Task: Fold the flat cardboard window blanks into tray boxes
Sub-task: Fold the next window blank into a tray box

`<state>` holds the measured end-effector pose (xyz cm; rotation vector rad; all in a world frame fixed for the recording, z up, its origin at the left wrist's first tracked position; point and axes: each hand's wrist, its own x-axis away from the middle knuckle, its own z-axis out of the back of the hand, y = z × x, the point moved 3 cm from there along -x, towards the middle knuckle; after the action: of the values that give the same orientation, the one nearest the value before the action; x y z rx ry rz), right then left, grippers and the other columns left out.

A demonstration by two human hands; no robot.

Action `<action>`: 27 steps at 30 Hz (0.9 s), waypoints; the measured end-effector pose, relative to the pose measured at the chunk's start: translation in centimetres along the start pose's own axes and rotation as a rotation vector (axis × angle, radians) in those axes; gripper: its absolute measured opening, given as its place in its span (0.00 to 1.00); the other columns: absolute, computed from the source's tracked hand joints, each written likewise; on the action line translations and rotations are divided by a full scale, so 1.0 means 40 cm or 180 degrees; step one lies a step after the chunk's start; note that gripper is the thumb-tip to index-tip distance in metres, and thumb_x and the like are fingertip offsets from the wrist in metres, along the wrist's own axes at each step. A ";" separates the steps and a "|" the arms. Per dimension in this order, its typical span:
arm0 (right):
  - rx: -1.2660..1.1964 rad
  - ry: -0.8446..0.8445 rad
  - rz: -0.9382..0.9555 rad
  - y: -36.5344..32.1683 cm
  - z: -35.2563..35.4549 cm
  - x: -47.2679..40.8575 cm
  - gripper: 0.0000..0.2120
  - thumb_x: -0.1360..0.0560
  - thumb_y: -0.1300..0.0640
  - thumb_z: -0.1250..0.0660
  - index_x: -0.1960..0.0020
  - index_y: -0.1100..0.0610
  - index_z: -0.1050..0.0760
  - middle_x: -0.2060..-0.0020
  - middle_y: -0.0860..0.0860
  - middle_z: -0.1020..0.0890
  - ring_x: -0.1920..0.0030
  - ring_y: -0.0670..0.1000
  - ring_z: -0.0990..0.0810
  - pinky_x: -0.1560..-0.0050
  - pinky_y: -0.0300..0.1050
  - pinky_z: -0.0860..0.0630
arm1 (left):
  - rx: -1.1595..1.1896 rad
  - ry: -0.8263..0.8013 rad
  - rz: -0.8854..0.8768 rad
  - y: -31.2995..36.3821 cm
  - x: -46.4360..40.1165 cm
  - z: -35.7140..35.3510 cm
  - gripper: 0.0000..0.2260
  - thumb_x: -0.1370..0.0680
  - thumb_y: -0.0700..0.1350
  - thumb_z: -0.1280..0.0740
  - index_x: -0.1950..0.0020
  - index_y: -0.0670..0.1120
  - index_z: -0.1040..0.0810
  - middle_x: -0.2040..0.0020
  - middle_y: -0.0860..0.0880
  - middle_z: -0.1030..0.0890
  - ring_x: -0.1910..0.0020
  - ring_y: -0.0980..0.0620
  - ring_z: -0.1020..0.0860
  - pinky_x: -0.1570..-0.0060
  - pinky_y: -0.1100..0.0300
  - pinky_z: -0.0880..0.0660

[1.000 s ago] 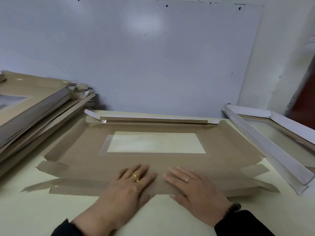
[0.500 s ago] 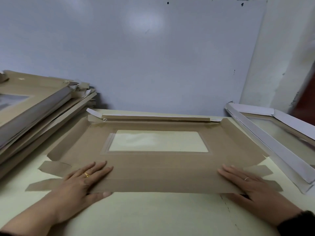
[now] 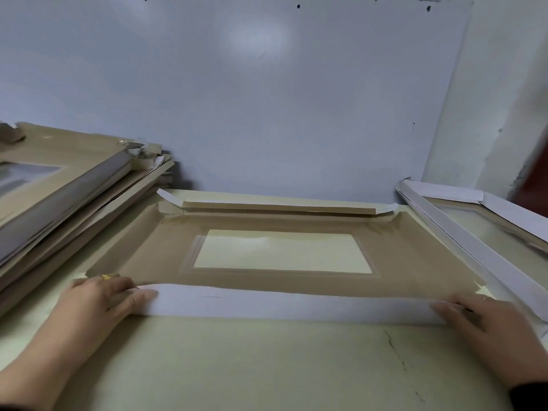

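Flat brown cardboard window blank [image 3: 278, 280], table centre betw. 2 stacks: light, thin, bendy; near white flap [image 3: 290, 304] raised, left hand [image 3: 100, 298] & right hand [image 3: 486, 321] pinching its ends; hold at corners, film window fragile.

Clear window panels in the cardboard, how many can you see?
3: one in the brown cardboard blank being folded, one atop the left stack, one in the white-edged tray at right. Stacked blanks may hide more.
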<state>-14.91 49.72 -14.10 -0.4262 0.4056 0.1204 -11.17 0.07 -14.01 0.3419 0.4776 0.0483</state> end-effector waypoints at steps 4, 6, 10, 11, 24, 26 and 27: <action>0.0742 -0.0212 -0.0322 -0.020 -0.004 -0.004 0.09 0.29 0.46 0.33 0.63 0.48 0.28 0.71 0.52 0.22 0.64 0.58 0.25 0.60 0.49 0.36 | -0.0642 -0.0086 0.0179 0.017 -0.007 -0.015 0.13 0.29 0.57 0.29 0.68 0.51 0.25 0.73 0.54 0.25 0.68 0.50 0.26 0.61 0.58 0.45; 0.1138 -0.0253 -0.0351 -0.032 -0.003 -0.012 0.10 0.29 0.44 0.33 0.62 0.48 0.29 0.71 0.50 0.24 0.62 0.58 0.24 0.59 0.48 0.39 | -0.0913 -0.0285 0.0364 0.018 -0.008 -0.023 0.12 0.30 0.56 0.29 0.65 0.50 0.24 0.70 0.53 0.24 0.63 0.48 0.24 0.58 0.58 0.44; 0.1617 -0.0121 0.0006 -0.057 -0.005 -0.014 0.15 0.30 0.46 0.39 0.56 0.54 0.19 0.65 0.54 0.18 0.60 0.59 0.19 0.51 0.52 0.37 | -0.1080 -0.0197 0.0129 0.069 -0.002 -0.024 0.06 0.30 0.49 0.30 0.58 0.48 0.17 0.65 0.46 0.22 0.62 0.39 0.23 0.54 0.43 0.30; 0.1664 -0.0075 0.0202 -0.075 -0.008 -0.013 0.20 0.32 0.48 0.44 0.53 0.56 0.18 0.62 0.55 0.17 0.59 0.60 0.18 0.49 0.53 0.38 | -0.1065 -0.0201 0.0014 0.099 0.001 -0.025 0.09 0.32 0.49 0.33 0.56 0.48 0.16 0.63 0.45 0.21 0.62 0.38 0.23 0.55 0.40 0.28; 0.0482 -0.1516 0.1711 -0.305 -0.218 0.014 0.26 0.21 0.39 0.57 0.25 0.42 0.57 0.32 0.33 0.62 0.29 0.35 0.64 0.30 0.36 0.66 | -0.0346 -0.1658 -0.1232 0.399 0.056 -0.212 0.37 0.31 0.68 0.65 0.24 0.56 0.57 0.24 0.58 0.59 0.26 0.60 0.62 0.29 0.62 0.65; 0.0441 -0.1563 0.1637 -0.271 -0.211 0.007 0.24 0.20 0.41 0.53 0.26 0.39 0.57 0.34 0.31 0.63 0.32 0.33 0.66 0.30 0.36 0.65 | -0.0298 -0.1669 -0.1205 0.369 0.055 -0.197 0.27 0.23 0.64 0.57 0.25 0.60 0.56 0.25 0.60 0.60 0.27 0.61 0.63 0.30 0.63 0.66; 0.0446 -0.1617 0.1581 -0.255 -0.201 0.003 0.24 0.20 0.42 0.53 0.27 0.39 0.56 0.35 0.30 0.62 0.32 0.33 0.65 0.30 0.35 0.65 | -0.0280 -0.1679 -0.1188 0.355 0.054 -0.191 0.26 0.22 0.63 0.55 0.25 0.62 0.56 0.25 0.61 0.61 0.27 0.61 0.64 0.30 0.64 0.66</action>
<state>-15.65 37.08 -17.00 -0.1376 0.0091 0.6646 -12.27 16.09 -16.58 0.1638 0.0098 -0.3752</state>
